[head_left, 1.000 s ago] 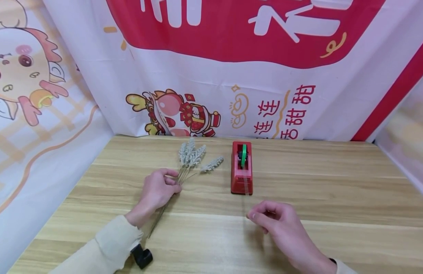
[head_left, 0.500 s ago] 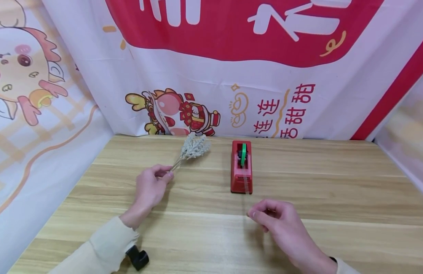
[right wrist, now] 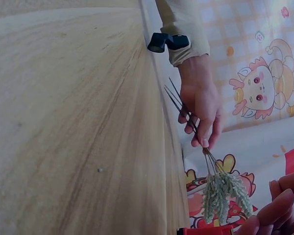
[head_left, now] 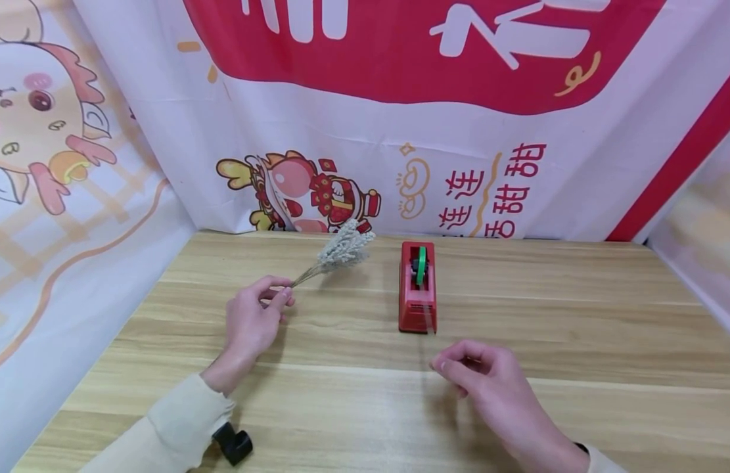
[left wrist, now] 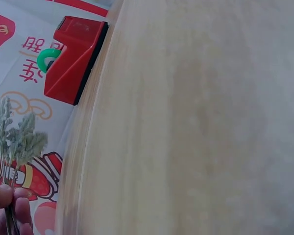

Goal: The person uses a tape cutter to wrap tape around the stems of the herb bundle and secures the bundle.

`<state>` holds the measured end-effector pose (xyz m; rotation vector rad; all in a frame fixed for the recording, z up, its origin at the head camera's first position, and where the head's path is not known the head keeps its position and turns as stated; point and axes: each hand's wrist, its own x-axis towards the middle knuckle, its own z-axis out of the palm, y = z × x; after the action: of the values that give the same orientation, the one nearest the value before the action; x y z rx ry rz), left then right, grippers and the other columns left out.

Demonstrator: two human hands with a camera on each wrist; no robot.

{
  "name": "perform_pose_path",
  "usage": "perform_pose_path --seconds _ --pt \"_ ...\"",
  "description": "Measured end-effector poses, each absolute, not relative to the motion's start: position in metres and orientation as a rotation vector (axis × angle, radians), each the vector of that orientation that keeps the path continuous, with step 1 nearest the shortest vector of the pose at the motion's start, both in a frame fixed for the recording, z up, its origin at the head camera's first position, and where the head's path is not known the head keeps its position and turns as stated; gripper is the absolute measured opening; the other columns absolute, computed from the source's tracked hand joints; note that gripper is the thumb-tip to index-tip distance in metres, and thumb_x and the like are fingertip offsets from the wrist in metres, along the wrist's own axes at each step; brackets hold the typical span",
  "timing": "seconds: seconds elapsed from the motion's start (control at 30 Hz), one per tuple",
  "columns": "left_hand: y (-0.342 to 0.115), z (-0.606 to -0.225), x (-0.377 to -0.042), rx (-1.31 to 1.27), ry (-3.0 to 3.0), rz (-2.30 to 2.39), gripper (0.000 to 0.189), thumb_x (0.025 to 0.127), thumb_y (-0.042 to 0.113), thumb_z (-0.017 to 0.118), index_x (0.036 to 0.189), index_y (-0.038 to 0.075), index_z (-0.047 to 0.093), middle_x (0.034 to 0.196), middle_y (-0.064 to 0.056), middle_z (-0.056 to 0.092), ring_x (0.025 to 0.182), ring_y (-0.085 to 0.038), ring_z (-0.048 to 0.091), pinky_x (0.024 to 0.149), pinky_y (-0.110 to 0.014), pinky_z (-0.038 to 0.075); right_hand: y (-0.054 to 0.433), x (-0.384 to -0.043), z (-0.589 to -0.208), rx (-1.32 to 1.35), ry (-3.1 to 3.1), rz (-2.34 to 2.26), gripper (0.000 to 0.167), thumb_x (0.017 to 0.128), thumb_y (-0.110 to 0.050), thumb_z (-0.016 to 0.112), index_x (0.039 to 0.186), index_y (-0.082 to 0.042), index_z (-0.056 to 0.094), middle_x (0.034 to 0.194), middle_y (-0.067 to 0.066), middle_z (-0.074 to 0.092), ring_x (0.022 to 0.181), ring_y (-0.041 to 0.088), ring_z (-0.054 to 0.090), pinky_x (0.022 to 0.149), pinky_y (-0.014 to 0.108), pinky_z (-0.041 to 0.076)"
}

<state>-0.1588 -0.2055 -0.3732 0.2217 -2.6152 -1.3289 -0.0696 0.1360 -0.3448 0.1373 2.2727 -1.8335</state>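
Observation:
My left hand (head_left: pixel 252 318) grips a bunch of pale grey-green flower stems (head_left: pixel 343 248) between thumb and fingers. The heads are gathered together and point back and right; the right wrist view shows thin dark stems (right wrist: pixel 174 98) passing through the hand above the table. Further right stands a red tape dispenser (head_left: pixel 416 322) with a green-rimmed roll (head_left: pixel 422 266). A clear strip of tape (head_left: pixel 429 320) runs from it toward my right hand (head_left: pixel 491 384), whose thumb and index finger pinch its end. The right fingers (right wrist: pixel 279 208) also show at that wrist view's lower right corner.
The wooden table (head_left: pixel 353 420) ends at the back against a printed cloth (head_left: pixel 341 125). Another printed cloth (head_left: pixel 63 276) hangs on the left. A black camera mount (head_left: pixel 233 445) juts from my left sleeve (head_left: pixel 181 420), low over the table.
My left hand has moved left and backward, lifting the stems off the table. The heads, spread before with one stem apart, now sit close together. The right hand has barely moved.

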Motion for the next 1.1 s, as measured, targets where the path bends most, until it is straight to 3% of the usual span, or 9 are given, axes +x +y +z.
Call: perform_pose_path --seconds 0.13,0.37,0.63,0.8,1.1 --pt "-0.207 -0.372 -0.157 0.184 -2.622 -1.311 0.020 0.106 0.018 0.065 0.123 0.016 0.076 0.100 -0.010 0.081 0.081 -0.026 0.073 0.065 -0.023 0.052 0.138 -0.070 -0.339 0.167 2.281 -1.829 0.014 0.098 -0.015 0.074 0.104 -0.002 0.073 0.101 0.002 0.075 0.082 0.015 0.060 0.072 0.026 0.051" --pt "-0.212 -0.366 -0.156 0.201 -2.589 -1.434 0.017 0.104 0.015 0.064 0.118 0.011 0.074 0.096 -0.009 0.077 0.084 -0.023 0.066 0.069 -0.026 0.048 0.145 -0.075 -0.324 0.180 2.274 -1.885 0.016 0.103 -0.020 0.069 0.107 -0.004 0.069 0.080 0.001 0.059 0.079 0.018 0.058 0.076 0.029 0.048" --pt "-0.214 -0.363 -0.158 0.165 -2.588 -1.542 0.016 0.103 0.017 0.067 0.113 0.008 0.076 0.087 -0.006 0.077 0.072 -0.022 0.061 0.053 -0.024 0.039 0.153 -0.099 -0.296 0.050 2.199 -2.093 0.011 0.107 -0.016 0.064 0.098 -0.012 0.069 0.090 -0.005 0.067 0.078 0.015 0.057 0.075 0.026 0.053" --pt "-0.215 -0.363 -0.157 0.099 -2.623 -1.548 0.017 0.102 0.017 0.069 0.115 0.008 0.076 0.089 -0.007 0.078 0.078 -0.024 0.064 0.057 -0.024 0.042 0.157 -0.116 -0.276 0.000 2.157 -2.144 0.013 0.108 -0.018 0.062 0.098 -0.014 0.071 0.098 -0.005 0.068 0.079 0.015 0.055 0.076 0.027 0.052" --pt "-0.215 -0.364 -0.152 -0.195 -2.643 -1.600 0.011 0.100 0.012 0.071 0.108 0.007 0.076 0.091 -0.010 0.077 0.086 -0.034 0.069 0.066 -0.026 0.050 0.159 -0.145 -0.246 -0.007 2.199 -2.051 0.019 0.107 -0.030 0.064 0.111 -0.014 0.073 0.105 -0.004 0.064 0.083 0.017 0.054 0.079 0.027 0.052"
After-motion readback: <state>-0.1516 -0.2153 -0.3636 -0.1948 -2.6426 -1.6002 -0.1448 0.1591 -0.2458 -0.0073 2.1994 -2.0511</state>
